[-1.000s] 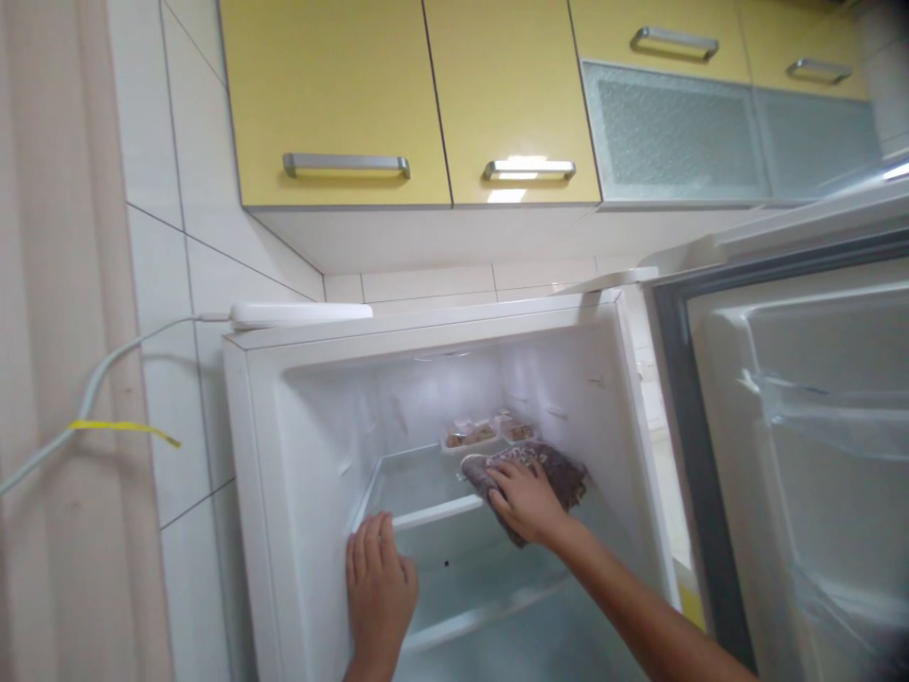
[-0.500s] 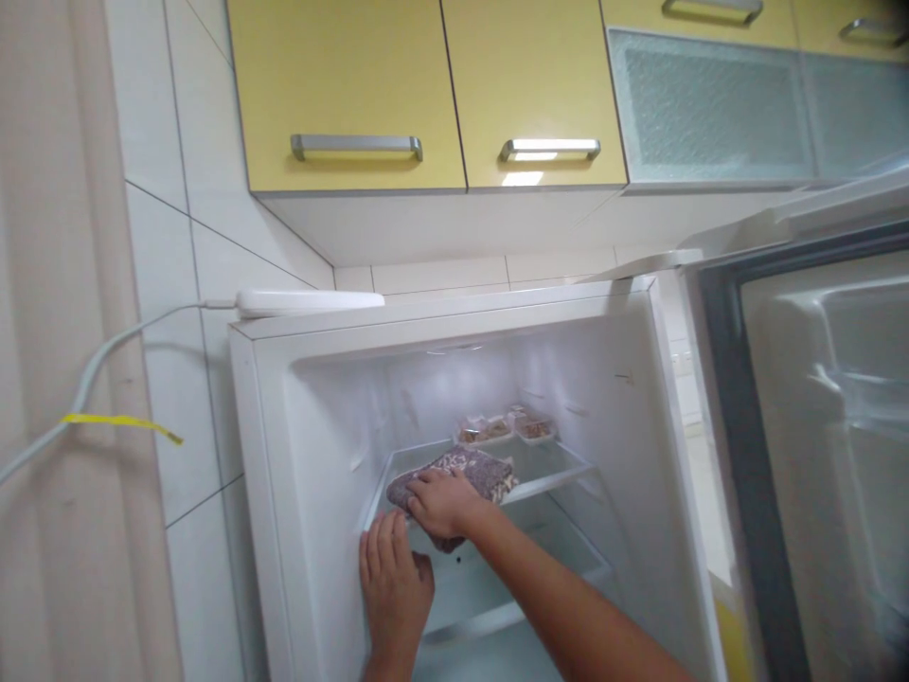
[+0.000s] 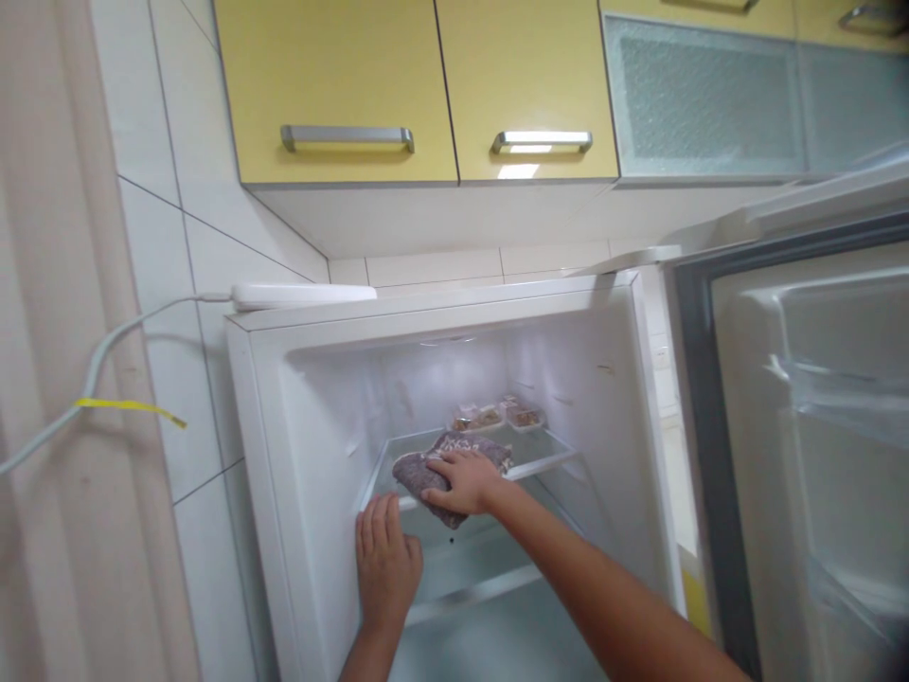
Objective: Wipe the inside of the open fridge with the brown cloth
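Inside the open white refrigerator point(image 3: 440, 308), the right hand point(image 3: 465, 481) lies over a brownish-purple cloth point(image 3: 418, 471) with a pale pattern. Its fingers are loosely spread and partly extended across the fabric, the thumb apart from the rest; whether they pinch a fold underneath cannot be told. The cloth sits at the front of the upper shelf point(image 3: 546, 464), bunched, with its lower part hanging over the white front edge.

The left hand point(image 3: 388, 568) is at the left end of that same edge, beside the inner side wall. Its fingers are close together and only slightly bent, with the thumb held away; they carry nothing visible, and how firmly they grip the edge is unclear.

Behind the cloth, two clear-covered food containers point(image 3: 477, 417) stand side by side toward the back of the shelf. Below is a lower shelf point(image 3: 490, 585), also white-edged, and a small dark speck point(image 3: 452, 540) shows between the two edges. The refrigerator door point(image 3: 824, 322) stands open on the right. On top of the refrigerator, at the left, lies a flat white device point(image 3: 305, 296) with a pale cable point(image 3: 106, 346) bearing a yellow tie point(image 3: 132, 405). Yellow cabinets point(image 3: 341, 76) hang above.
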Motion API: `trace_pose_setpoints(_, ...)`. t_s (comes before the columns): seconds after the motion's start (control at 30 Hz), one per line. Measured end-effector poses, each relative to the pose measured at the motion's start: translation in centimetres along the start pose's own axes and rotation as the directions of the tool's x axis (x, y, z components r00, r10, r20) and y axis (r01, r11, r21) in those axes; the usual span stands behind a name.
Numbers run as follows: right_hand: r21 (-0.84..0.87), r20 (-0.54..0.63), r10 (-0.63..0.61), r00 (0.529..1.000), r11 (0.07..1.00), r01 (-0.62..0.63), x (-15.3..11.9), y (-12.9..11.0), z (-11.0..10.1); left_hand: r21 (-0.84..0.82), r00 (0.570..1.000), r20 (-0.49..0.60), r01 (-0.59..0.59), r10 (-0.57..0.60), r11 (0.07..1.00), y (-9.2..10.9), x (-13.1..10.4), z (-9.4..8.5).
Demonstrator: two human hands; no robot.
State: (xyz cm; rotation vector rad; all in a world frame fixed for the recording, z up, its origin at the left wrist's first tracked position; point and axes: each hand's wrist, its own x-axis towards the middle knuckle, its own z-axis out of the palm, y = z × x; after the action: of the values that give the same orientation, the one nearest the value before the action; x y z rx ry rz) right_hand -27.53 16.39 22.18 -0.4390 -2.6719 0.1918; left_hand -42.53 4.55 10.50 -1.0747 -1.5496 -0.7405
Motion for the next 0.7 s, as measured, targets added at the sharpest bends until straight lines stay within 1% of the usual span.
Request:
trace_pose_setpoints(0.13,-0.035,0.017,0.080,0.997,0.996,-0.079,-2.2,2.1,-1.3,0.015,1.000,0.012,-0.014,0.013,1.000,0.1,0.2,-0.4)
trace_pose_setpoints(0.23,-0.073,0.001,0.181,0.984,0.981,-0.180,-4.7,4.8,-2.4,0.033,1.000,0.005,-0.028,0.028,0.999,0.2,0.4,-0.6)
trace_pose_setpoints(0.33,-0.090,-0.058,0.323,0.945,0.941,-0.327,-6.8,7.5,-3.4,0.042,0.999,-0.009,-0.036,0.036,0.998,0.2,0.5,-0.7)
trace_pose_setpoints(0.43,-0.088,-0.098,0.416,0.904,0.901,-0.424,-7.4,8.8,-3.8,0.047,1.000,-0.007,-0.029,0.029,0.998,0.3,0.5,-0.8)
trace_pose_setpoints(0.5,-0.087,-0.095,0.428,0.899,0.896,-0.436,-6.8,8.4,-3.7,0.046,1.000,-0.001,-0.018,0.018,0.999,0.5,0.5,-0.9)
trace_pose_setpoints(0.57,-0.079,-0.065,0.402,0.913,0.910,-0.406,-5.7,7.1,-3.4,0.043,1.000,0.000,0.005,-0.005,0.999,0.8,0.6,-0.9)
trace_pose_setpoints(0.63,-0.063,-0.014,0.327,0.945,0.943,-0.328,-4.3,4.9,-2.7,0.033,0.999,-0.002,0.047,-0.047,0.998,1.2,0.6,-0.8)
trace_pose_setpoints(0.7,-0.040,0.036,0.224,0.974,0.974,-0.222,-2.5,2.2,-1.7,0.009,0.996,-0.011,0.085,-0.085,0.996,1.5,0.6,-0.6)
